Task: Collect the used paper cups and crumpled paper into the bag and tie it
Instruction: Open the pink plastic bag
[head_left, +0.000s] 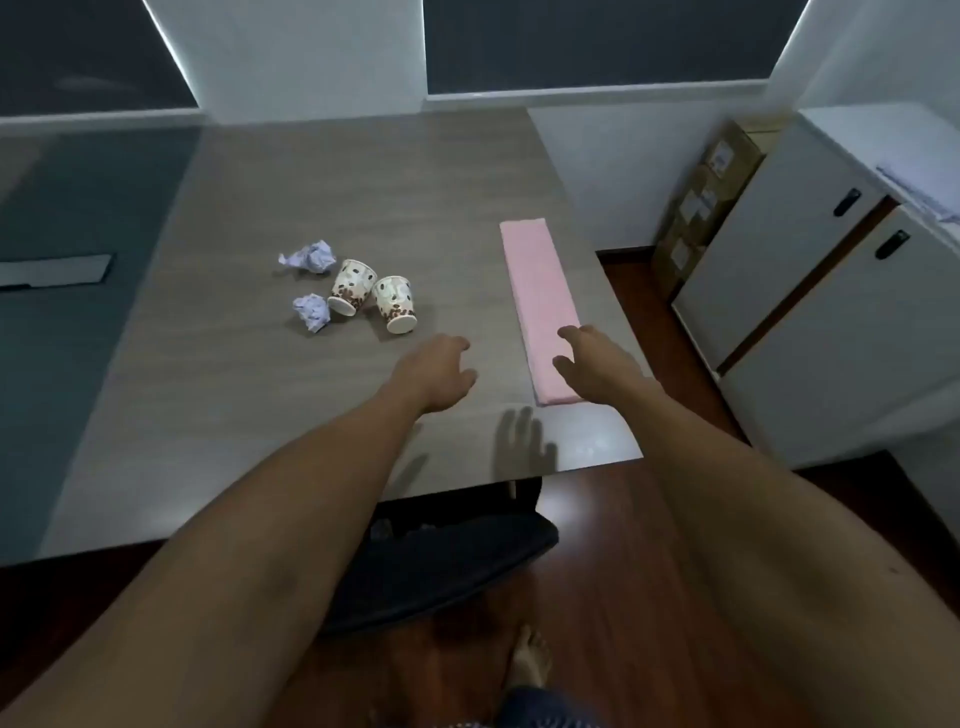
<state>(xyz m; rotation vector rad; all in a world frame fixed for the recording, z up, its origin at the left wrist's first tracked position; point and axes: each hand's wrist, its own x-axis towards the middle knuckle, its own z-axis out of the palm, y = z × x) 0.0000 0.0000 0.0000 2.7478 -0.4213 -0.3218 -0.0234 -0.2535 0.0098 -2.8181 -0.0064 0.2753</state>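
Note:
A folded pink bag (535, 291) lies flat as a long strip near the right edge of the grey table (322, 208). My right hand (589, 358) hovers over its near end, fingers relaxed, holding nothing. My left hand (441, 371) hangs above the table just left of the bag, fingers loosely curled and empty. Two paper cups with a coffee-bean print lie on their sides in the middle of the table, one (352, 286) left of the other (396, 304). Two balls of crumpled paper lie beside them, one behind (309, 256) and one nearer (311, 312).
A dark chair (441, 561) is tucked under the table's near edge, over a reddish wooden floor. White cabinets (810, 291) stand at the right, with cardboard boxes (711, 192) stacked behind them. My bare foot (530, 660) shows at the bottom.

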